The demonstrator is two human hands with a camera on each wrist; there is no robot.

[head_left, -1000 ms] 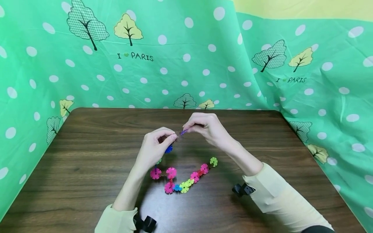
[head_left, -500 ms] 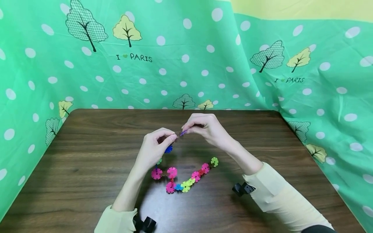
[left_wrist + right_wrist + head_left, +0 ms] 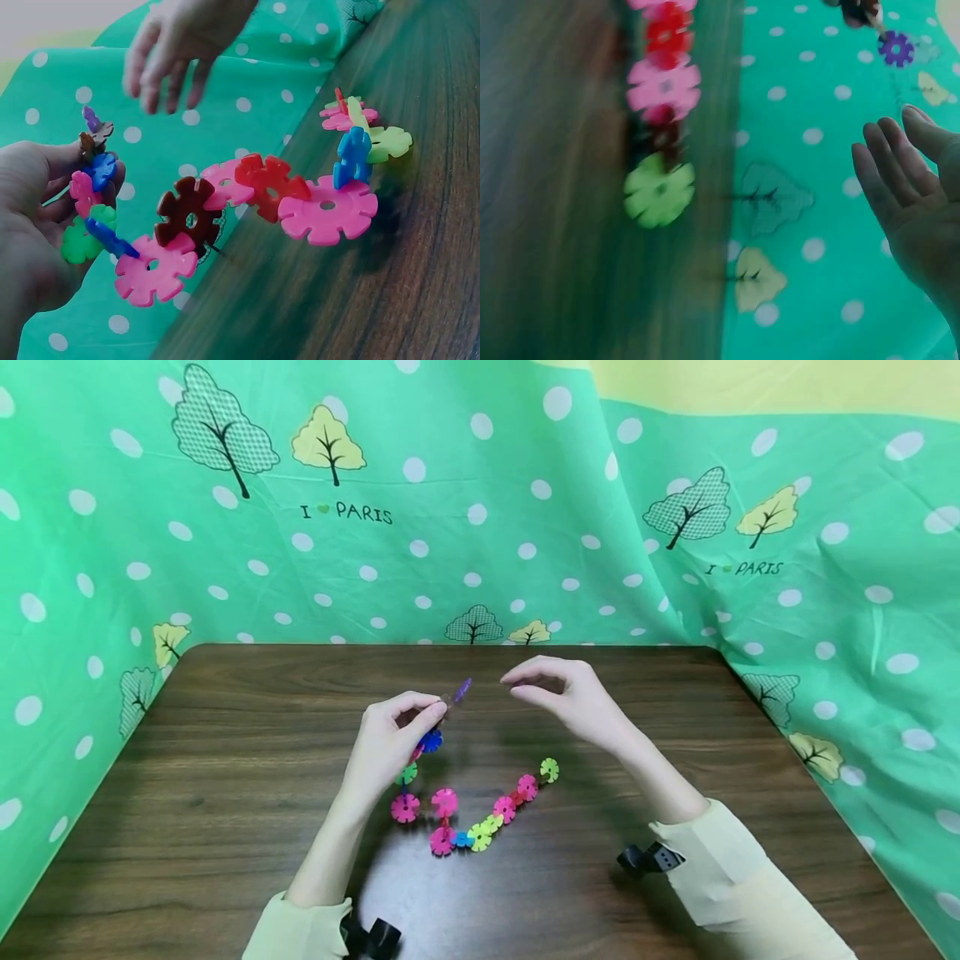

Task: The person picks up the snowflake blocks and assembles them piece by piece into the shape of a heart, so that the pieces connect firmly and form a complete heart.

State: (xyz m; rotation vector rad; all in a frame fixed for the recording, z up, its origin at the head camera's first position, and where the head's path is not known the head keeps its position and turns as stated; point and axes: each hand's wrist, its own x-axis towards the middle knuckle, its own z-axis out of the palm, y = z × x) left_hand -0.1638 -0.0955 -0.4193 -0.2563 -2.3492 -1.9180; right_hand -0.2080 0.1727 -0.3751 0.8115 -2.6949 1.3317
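Observation:
A chain of interlocking snowflake discs runs from my left hand [image 3: 390, 739] down to the tabletop. Thumb and fingers of that hand pinch the chain near its raised end, around a brown disc [image 3: 88, 147]. Just beyond the fingertips a purple disc [image 3: 462, 690] sticks up at the chain's tip. Blue [image 3: 431, 741], green and pink discs hang below the hand. The other end, a lime green disc [image 3: 550, 770], lies to the right. My right hand [image 3: 581, 697] holds nothing; it hovers apart from the purple disc with its fingers extended.
The dark wooden table [image 3: 225, 793] carries the lower part of the chain. A green polka-dot cloth [image 3: 420, 543] hangs behind and around it. Each sleeve has a small black camera [image 3: 648, 858] at the wrist.
The right hand has let go of the purple disc and moved right, its fingers spreading. The purple disc now stays on the chain's tip, tilted upward. The left hand has shifted slightly left.

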